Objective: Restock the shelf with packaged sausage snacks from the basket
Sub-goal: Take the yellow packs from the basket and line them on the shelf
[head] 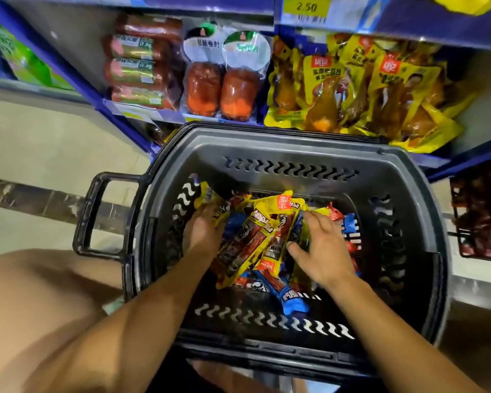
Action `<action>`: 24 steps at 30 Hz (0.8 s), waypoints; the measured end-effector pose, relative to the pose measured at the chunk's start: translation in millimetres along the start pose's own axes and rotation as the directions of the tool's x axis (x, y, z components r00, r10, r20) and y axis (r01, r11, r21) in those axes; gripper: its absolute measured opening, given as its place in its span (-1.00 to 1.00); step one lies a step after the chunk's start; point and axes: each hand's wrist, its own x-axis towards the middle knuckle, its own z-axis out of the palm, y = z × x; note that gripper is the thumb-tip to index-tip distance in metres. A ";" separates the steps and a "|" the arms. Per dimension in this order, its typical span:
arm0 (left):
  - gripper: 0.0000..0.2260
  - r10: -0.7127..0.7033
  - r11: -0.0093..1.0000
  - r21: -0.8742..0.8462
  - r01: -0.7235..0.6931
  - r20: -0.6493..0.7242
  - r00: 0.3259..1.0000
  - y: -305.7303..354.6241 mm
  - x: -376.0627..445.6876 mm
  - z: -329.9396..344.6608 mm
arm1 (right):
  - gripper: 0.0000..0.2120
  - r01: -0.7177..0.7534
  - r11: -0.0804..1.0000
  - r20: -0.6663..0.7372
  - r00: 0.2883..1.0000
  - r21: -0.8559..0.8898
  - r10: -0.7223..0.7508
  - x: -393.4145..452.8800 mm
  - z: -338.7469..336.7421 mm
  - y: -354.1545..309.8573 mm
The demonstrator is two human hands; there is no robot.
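Note:
A dark grey plastic basket (289, 143) stands on the floor in front of the shelf. Inside lie several long sausage snack packs, yellow (255, 236), blue (292, 299) and red (335, 214), in a loose heap. My left hand (201, 231) is down in the left of the heap, its fingers closed around yellow sausage packs (209, 195). My right hand (321, 251) rests flat on the right of the heap with fingers spread, touching packs without gripping any. The shelf (142, 110) above holds packaged meat.
On the shelf stand red sausage logs (136, 72), two vacuum packs of orange-red meat (221, 89) and yellow drumstick packs (360, 86). A yellow price tag (306, 8) marks the shelf above. The basket's handle (97, 214) sticks out left. My bare knee (34, 307) is lower left.

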 end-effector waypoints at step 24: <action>-0.33 0.498 0.844 -0.381 -0.379 0.288 0.818 46.5 -107.3 -38.3 | -0.44 -0.428 -0.050 0.418 0.842 0.903 0.342 16.4 4.8 -16.1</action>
